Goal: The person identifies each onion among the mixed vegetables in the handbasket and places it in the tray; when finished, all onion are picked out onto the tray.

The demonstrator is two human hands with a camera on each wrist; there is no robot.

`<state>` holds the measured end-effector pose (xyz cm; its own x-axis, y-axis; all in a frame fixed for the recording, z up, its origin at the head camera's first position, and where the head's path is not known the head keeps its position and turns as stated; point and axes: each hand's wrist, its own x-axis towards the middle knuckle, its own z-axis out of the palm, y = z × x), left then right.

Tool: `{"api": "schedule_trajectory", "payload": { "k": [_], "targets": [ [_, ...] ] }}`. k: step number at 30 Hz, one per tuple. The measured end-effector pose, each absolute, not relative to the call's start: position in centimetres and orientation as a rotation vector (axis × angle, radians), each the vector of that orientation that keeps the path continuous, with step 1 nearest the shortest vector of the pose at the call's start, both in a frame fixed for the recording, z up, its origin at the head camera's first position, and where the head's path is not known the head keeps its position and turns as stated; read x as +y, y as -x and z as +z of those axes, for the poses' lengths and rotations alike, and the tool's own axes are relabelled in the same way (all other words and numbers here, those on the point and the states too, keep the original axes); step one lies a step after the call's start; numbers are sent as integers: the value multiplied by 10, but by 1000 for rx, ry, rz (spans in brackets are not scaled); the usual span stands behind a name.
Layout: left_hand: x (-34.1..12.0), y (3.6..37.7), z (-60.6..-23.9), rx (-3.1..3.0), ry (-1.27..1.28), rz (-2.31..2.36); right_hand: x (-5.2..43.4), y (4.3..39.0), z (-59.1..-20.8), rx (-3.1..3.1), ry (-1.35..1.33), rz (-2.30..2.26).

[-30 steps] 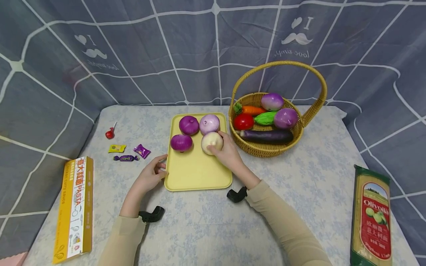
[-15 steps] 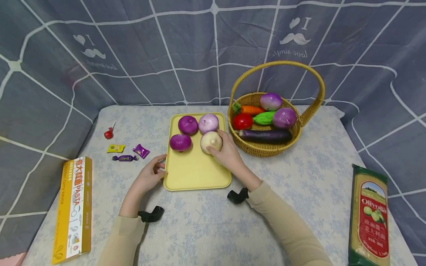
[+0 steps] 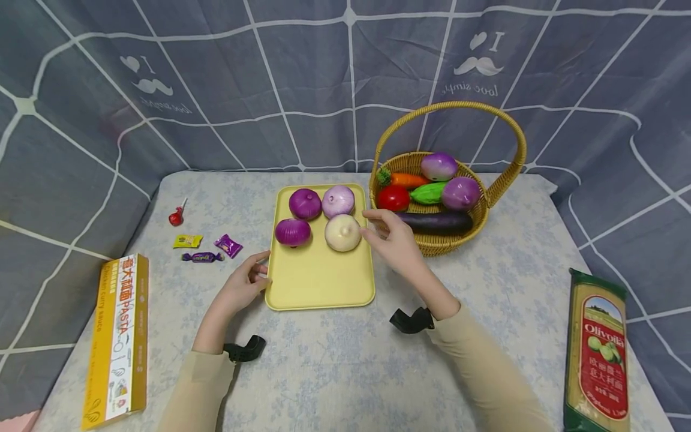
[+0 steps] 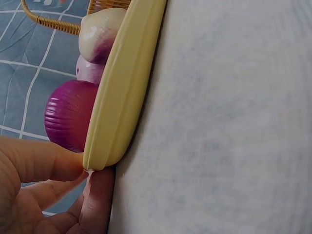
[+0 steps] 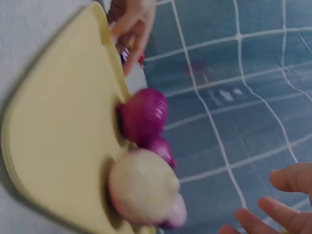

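Note:
A yellow tray lies mid-table with two dark purple onions, a pale purple onion and a whitish onion on it. My left hand pinches the tray's left edge between thumb and fingers. My right hand hovers with spread, relaxed fingers just right of the whitish onion, apart from it and holding nothing. Behind that hand stands a wicker basket.
The basket holds a tomato, a carrot, a green vegetable, two purple turnip-like vegetables and an eggplant. A pasta box lies front left, several candies beyond it. A pasta bag lies front right. Curtain walls surround the table.
My right hand has let go of the whitish onion and drawn back to the right, toward the basket. The onion stays on the tray. My left hand has not moved.

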<state>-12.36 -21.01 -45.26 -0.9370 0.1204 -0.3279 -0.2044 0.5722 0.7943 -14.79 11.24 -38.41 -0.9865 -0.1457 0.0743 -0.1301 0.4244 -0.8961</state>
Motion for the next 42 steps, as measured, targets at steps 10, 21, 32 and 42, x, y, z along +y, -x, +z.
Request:
{"api": "schedule_trajectory", "payload": {
  "k": [10, 21, 32, 42],
  "targets": [
    [-210, 124, -453, 2458, 74, 1314, 167, 155, -377, 2763, 75, -1701],
    [-210, 124, -454, 2458, 74, 1302, 212, 166, -374, 2895, -188, -1708],
    [-211, 124, -453, 2459, 70, 1306, 234, 179, -374, 2906, -491, -1768],
    [-210, 124, -453, 2464, 75, 1302, 239, 190, -383, 2978, -506, -1663]
  ]
}}
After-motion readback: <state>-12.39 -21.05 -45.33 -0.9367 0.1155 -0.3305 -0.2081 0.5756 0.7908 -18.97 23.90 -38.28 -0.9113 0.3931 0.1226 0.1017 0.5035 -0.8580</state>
